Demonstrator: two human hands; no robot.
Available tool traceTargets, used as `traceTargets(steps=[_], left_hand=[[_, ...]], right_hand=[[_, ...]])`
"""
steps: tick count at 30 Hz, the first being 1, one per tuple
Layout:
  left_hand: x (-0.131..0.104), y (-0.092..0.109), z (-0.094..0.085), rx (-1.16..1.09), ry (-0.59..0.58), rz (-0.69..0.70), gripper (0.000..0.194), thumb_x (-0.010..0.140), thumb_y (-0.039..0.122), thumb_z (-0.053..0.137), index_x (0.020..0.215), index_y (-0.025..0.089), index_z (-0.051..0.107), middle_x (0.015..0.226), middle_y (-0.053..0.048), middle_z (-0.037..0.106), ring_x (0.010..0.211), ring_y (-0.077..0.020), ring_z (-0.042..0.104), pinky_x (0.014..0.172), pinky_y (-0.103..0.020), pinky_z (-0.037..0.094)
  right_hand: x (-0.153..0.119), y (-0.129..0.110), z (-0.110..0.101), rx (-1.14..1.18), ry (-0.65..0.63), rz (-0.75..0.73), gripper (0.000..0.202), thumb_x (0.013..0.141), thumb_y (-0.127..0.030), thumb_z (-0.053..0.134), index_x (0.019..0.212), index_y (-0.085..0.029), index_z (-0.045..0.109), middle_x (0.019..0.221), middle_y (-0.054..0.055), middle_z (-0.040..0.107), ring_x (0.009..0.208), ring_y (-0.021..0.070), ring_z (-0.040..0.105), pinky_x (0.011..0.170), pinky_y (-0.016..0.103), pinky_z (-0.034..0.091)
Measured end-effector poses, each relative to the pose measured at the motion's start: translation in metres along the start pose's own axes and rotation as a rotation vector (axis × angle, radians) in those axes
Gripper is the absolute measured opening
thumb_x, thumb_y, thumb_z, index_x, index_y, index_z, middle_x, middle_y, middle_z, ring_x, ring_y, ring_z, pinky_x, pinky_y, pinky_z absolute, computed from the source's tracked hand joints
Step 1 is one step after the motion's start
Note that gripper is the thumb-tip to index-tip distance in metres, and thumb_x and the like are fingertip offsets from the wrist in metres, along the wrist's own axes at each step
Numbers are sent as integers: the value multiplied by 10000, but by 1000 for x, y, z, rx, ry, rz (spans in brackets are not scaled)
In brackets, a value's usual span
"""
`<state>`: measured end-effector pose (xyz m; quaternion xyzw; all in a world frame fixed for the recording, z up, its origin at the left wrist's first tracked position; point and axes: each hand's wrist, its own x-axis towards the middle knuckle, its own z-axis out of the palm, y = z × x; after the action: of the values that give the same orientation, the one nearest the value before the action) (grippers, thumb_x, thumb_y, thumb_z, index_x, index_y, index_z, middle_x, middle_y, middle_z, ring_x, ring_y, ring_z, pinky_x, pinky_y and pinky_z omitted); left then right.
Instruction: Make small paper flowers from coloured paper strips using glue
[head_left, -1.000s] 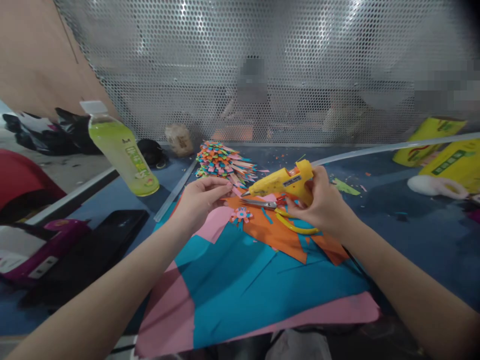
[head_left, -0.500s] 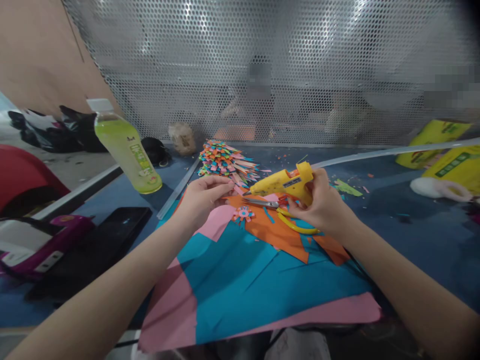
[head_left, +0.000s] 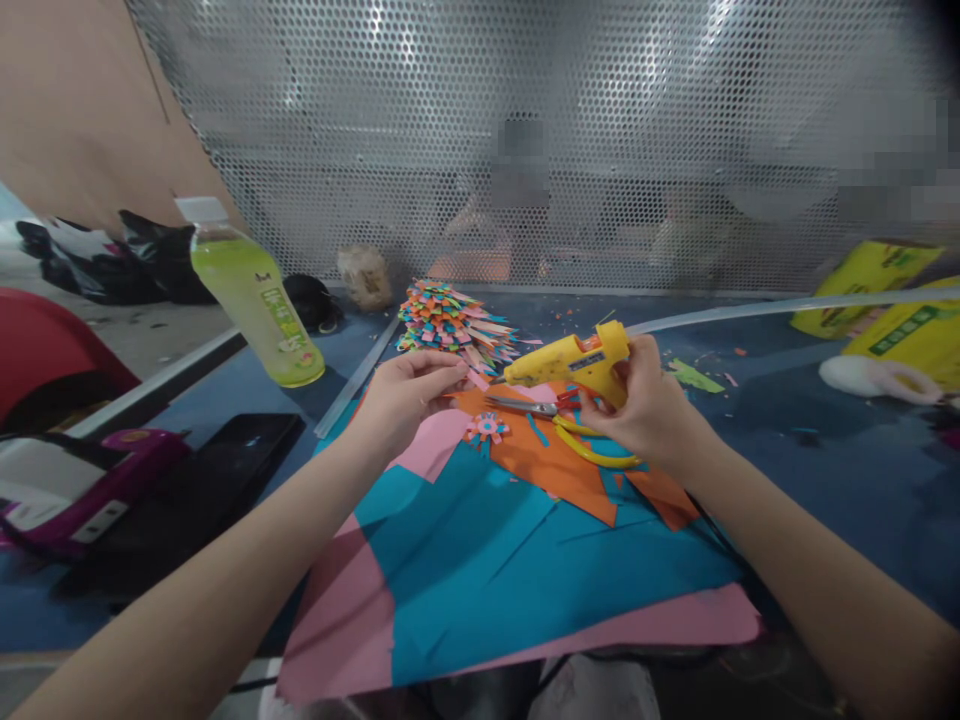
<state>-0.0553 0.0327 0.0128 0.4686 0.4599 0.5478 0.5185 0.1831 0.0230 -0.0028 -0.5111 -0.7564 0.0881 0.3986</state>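
My right hand (head_left: 649, 405) is closed around a yellow glue gun (head_left: 570, 362), its nozzle pointing left. Just left of the nozzle, my left hand (head_left: 412, 400) pinches a small pink paper strip (head_left: 477, 380). Below the glue gun lie scissors (head_left: 592, 445) with yellow and red handles, on orange paper (head_left: 551, 465). A small pink, blue and orange paper flower (head_left: 487, 428) rests between the hands. Beyond them is a heap of many-coloured paper strips (head_left: 450, 325). Blue paper (head_left: 480, 560) and pink paper (head_left: 337, 620) spread beneath.
A green drink bottle (head_left: 255, 300) and a black phone (head_left: 251, 450) are on the left, near a purple and white object (head_left: 90, 490). Yellow packages (head_left: 862, 290) lie at the right. A perforated metal panel (head_left: 450, 130) stands behind the table.
The glue gun in my right hand has shifted slightly to the right, its nozzle a bit farther from my left fingers. My left hand has hardly moved.
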Motion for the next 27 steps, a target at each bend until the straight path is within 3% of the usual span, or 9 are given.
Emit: traceTargets(steps=[12,27], left_hand=[[1,-2,-1,39,5,45,224,549,228,731,711,118,622,631,-18,642,581,-106,595,543,-223,466],[-2,-1,3,36,10,11,235,517,227,743,686,120,619,631,-26,637,571,-112,591,528,-227,459]], right_hand=[[0,6,1,53,45,-26,447,676,-303,562,1005,-242,266,813,17,562,629,163,603,452,231,424],[-1,-5,-3,-64,-38,-16,420,694,-352,529,971,-216,243,737,12,562,561,163,595,442,227,396]])
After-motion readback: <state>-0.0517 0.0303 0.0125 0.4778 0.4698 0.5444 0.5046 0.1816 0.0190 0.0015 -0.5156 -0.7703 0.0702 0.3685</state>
